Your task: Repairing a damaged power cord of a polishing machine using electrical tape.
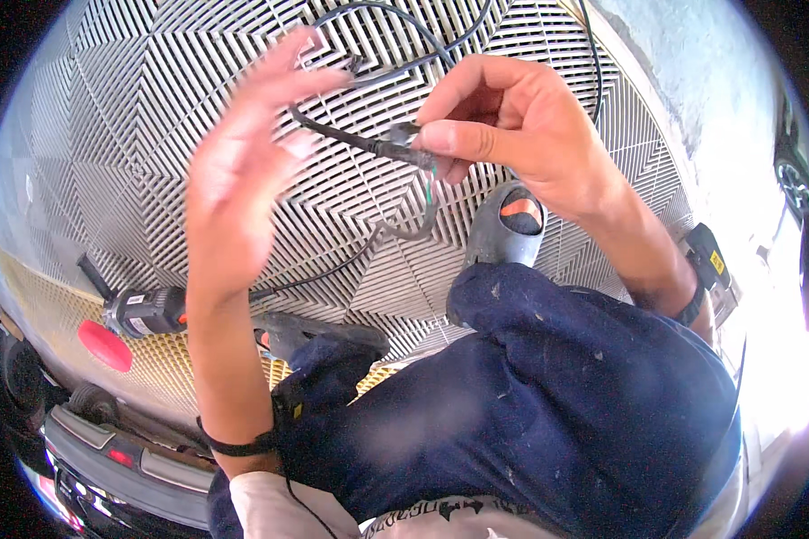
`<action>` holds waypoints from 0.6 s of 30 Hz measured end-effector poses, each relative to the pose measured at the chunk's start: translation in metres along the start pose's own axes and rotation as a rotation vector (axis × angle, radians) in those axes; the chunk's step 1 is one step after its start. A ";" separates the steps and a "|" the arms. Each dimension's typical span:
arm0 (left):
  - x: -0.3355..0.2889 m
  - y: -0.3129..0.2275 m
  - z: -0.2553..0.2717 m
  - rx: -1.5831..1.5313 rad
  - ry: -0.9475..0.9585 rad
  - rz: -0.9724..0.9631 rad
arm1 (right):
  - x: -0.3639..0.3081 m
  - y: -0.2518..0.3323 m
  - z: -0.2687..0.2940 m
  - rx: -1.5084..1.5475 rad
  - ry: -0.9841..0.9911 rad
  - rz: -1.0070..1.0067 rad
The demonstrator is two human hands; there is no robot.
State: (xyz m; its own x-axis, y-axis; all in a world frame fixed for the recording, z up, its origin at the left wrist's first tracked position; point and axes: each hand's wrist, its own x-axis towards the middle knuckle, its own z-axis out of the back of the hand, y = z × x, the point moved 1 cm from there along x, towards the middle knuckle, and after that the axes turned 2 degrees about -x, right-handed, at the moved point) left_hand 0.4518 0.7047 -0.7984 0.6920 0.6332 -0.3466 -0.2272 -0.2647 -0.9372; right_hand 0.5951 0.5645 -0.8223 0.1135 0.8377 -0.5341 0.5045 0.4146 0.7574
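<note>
My right hand [526, 130] is closed in a pinch, thumb against forefinger, at the thick end of a black cable [351, 137]. A small dark shiny piece [404, 133] sticks out at its fingertips; I cannot make out whether it is tape. Just below the thumb, a thin green wire [433, 175] shows beside the cable end. A grey-black cord [413, 232] hangs under it and curves left. Blurred by motion, my left hand [243, 162] is raised to the left of the cable, fingers apart, with nothing seen in it.
A corded power tool [148, 310] with a red round pad [105, 346] lies at the left. More black cable [395, 67] loops over the grey slatted floor tiles [180, 99]. My sandalled foot [508, 225] is below my right hand. A dark car [126, 467] stands lower left.
</note>
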 end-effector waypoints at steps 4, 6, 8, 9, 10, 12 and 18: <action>-0.021 0.039 0.028 -0.230 -0.367 0.157 | -0.004 -0.004 -0.003 0.045 -0.122 0.061; -0.031 0.030 0.015 -0.313 -0.135 0.474 | -0.004 -0.004 -0.004 -0.010 -0.101 0.081; -0.036 0.024 -0.007 -0.280 -0.012 0.548 | -0.006 -0.004 -0.008 -0.048 -0.071 0.092; -0.036 0.027 -0.006 -0.282 -0.012 0.548 | -0.007 -0.002 -0.010 -0.050 -0.071 0.091; -0.036 0.032 -0.006 -0.330 -0.017 0.547 | -0.008 0.000 -0.013 -0.098 -0.079 0.104; -0.037 0.034 -0.005 -0.462 -0.013 0.606 | -0.009 0.005 -0.017 -0.123 -0.094 0.078; -0.044 0.039 -0.002 -0.598 0.018 0.583 | -0.014 0.008 -0.023 -0.409 -0.139 0.203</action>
State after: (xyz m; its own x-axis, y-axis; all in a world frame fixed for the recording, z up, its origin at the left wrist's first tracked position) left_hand 0.4136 0.6653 -0.8195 0.5883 0.2649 -0.7640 -0.1533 -0.8911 -0.4271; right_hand 0.5778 0.5642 -0.7997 0.3022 0.8722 -0.3846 0.0857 0.3770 0.9223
